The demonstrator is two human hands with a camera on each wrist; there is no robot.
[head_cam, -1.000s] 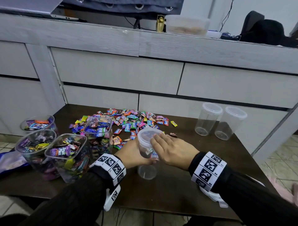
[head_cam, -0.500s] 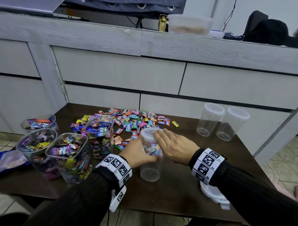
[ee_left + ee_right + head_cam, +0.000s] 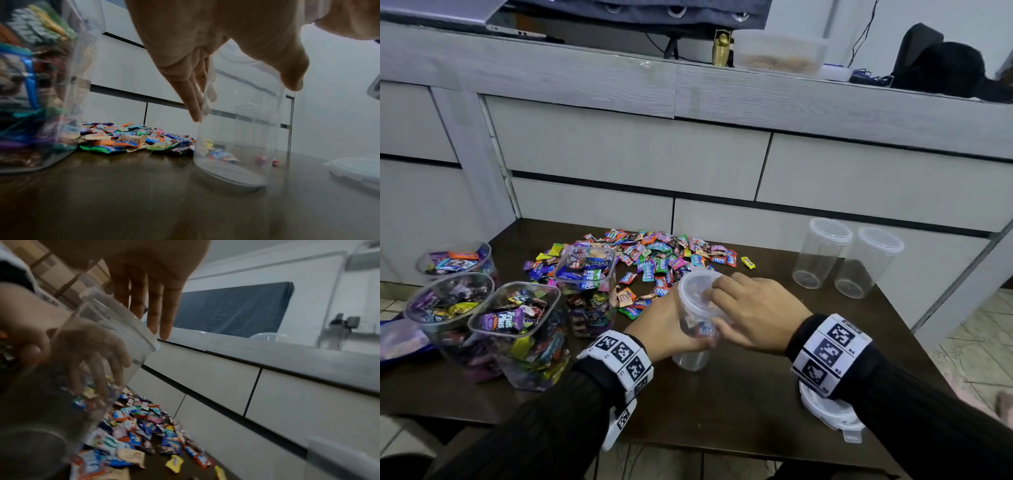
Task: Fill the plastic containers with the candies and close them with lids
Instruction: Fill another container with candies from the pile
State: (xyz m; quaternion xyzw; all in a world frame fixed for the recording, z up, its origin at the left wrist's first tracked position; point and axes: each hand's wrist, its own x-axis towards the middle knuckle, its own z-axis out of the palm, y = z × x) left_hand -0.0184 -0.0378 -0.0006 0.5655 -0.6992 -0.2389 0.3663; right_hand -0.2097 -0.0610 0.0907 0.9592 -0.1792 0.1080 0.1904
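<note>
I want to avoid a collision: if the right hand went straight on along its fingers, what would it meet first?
Probably the heap of colourful wrapped candies beyond the clear round plastic container under the right hand; depth is unclear.

On the worktop (image 3: pixel 739 404), the candies (image 3: pixel 654 260) lie heaped at twelve o'clock. Four filled containers (image 3: pixel 524 335) cluster at nine o'clock. Two lidded empty containers (image 3: pixel 822 253) stand side by side at two o'clock. A stack of lids (image 3: pixel 832 414) sits at four o'clock, by the near edge.
</note>
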